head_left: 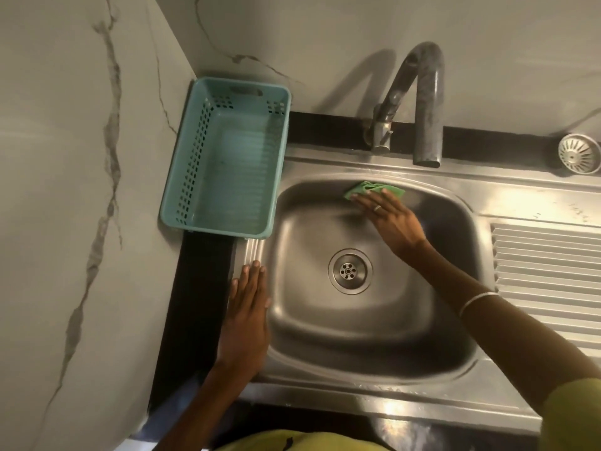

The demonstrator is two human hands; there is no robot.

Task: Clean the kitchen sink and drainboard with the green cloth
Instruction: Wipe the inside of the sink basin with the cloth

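The steel sink point(312, 323) fills the middle of the view, with its drain point(349, 271) at the centre of the bowl. The green cloth point(361, 189) lies against the bowl's far wall, just under the tap. My right hand point(388, 219) presses flat on the cloth with fingers spread; only the cloth's far edge shows beyond the fingertips. My left hand point(247, 317) rests flat on the sink's left rim, holding nothing. The ribbed drainboard point(546, 265) runs off to the right of the bowl.
A curved tap point(426, 102) rises behind the bowl and hangs over its far edge. An empty teal plastic basket point(195, 151) stands in the back left corner against the marble wall. A metal sink strainer point(579, 153) lies at the back right.
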